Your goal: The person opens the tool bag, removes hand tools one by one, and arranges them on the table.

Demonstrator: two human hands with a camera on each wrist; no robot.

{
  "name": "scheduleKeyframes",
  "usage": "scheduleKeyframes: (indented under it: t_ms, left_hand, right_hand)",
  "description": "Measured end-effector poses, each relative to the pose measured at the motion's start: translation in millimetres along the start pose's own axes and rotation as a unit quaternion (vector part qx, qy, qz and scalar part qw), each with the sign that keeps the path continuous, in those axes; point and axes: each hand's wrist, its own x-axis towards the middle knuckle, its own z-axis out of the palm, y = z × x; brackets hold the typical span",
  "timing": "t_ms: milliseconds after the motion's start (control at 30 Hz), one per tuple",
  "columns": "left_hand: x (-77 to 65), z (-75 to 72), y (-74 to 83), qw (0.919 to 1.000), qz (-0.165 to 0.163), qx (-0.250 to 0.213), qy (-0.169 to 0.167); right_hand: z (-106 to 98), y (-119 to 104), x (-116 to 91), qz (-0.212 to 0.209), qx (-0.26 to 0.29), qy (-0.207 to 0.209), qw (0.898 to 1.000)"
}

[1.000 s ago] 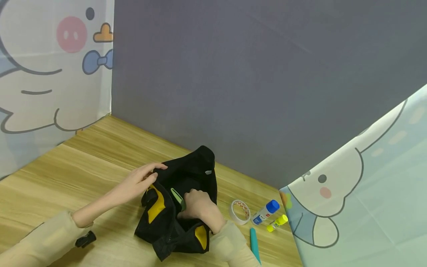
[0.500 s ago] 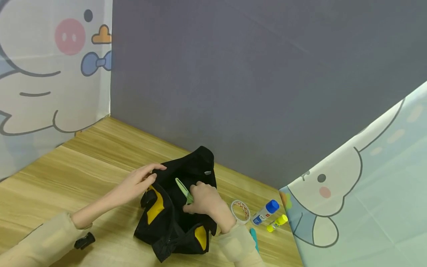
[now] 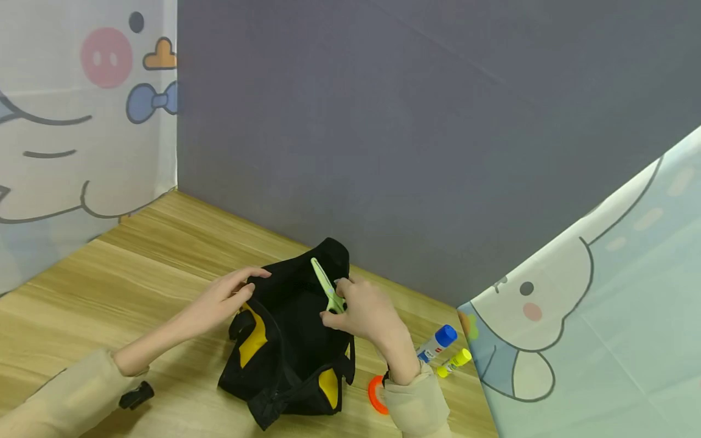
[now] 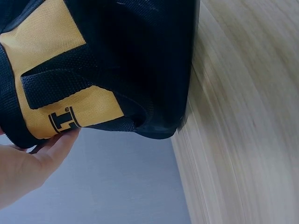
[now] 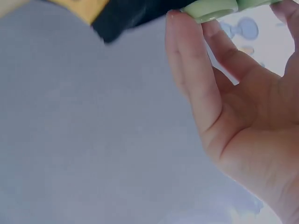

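A black tool bag (image 3: 306, 398) with yellow panels stands on the table, its mouth spread wide. My left hand (image 3: 219, 301) grips the left rim of the bag; in the left wrist view its fingers (image 4: 58, 149) lie against the yellow panel beside the black edging. Pale green scissors (image 3: 322, 277) are pinched by the handles between the thumb and fingers of my right hand (image 3: 372, 310), over the right side of the bag's mouth. The blades point up and to the left. In the right wrist view only the green handles (image 5: 212, 8) show, at the top edge.
Right of the bag lie a blue-capped glue stick (image 3: 438, 342), a yellow glue stick (image 3: 454, 363) and an orange ring (image 3: 375, 394), partly behind my right wrist. A black buckle (image 3: 137, 395) lies beneath my left forearm. A grey wall (image 3: 383, 152) rises behind the table.
My right hand has come up and right out of the bag with the scissors. Its forearm now covers the white tape roll and teal item, and the orange ring shows. The left hand stays put.
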Motion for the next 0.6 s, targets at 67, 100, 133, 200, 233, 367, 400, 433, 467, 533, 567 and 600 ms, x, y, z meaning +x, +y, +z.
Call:
scheduleKeyframes:
  t_ms: [67, 100, 133, 200, 233, 367, 400, 433, 467, 533, 567, 600]
  left_hand:
    - [0.0, -0.4, 0.5, 1.0000, 0.000, 0.000, 0.000]
    - [0.1, -0.6, 0.6, 1.0000, 0.001, -0.001, -0.001]
    - [0.2, -0.9, 0.7, 1.0000, 0.000, -0.002, -0.002]
    - [0.3, -1.2, 0.8, 1.0000, -0.001, -0.002, -0.004]
    - [0.4, -1.2, 0.8, 1.0000, -0.002, -0.002, -0.005]
    - [0.3, -1.0, 0.9, 0.9999, -0.004, -0.005, -0.009]
    - [0.3, -1.0, 1.0, 0.9999, -0.005, -0.005, -0.010]
    - [0.3, -1.0, 1.0, 0.9999, -0.005, -0.005, -0.010]
    - [0.5, -1.1, 1.1, 0.9999, -0.005, -0.006, -0.010]
    - [0.7, -1.2, 0.9, 0.9999, -0.006, -0.009, -0.011]
    - [0.8, -1.1, 0.6, 0.9999, -0.006, -0.008, -0.010]
    - [0.9, -1.1, 0.2, 0.9999, -0.006, -0.008, -0.010]
  right_hand:
    - [-7.4, 4.8, -6.1, 0.006, -0.004, 0.018, 1.000]
    - [-10.2, 7.9, -9.1, 0.005, -0.007, 0.028, 1.000]
    - [-12.4, 11.4, -12.3, 0.007, -0.008, 0.037, 0.999]
    - [-13.9, 19.0, -18.2, 0.019, -0.008, 0.050, 0.999]
    - [-14.0, 23.2, -21.1, 0.027, -0.005, 0.052, 0.998]
    - [-10.3, 40.5, -32.6, 0.066, 0.006, 0.048, 0.997]
    - [-8.8, 44.6, -35.5, 0.077, 0.009, 0.046, 0.996]
    - [-7.5, 48.6, -38.6, 0.089, 0.012, 0.044, 0.995]
    - [-5.6, 52.7, -41.6, 0.098, 0.014, 0.042, 0.994]
    - [-1.5, 60.5, -47.6, 0.117, 0.018, 0.042, 0.992]
    - [1.0, 64.2, -50.4, 0.127, 0.020, 0.040, 0.991]
    - [3.5, 67.9, -53.5, 0.137, 0.022, 0.039, 0.990]
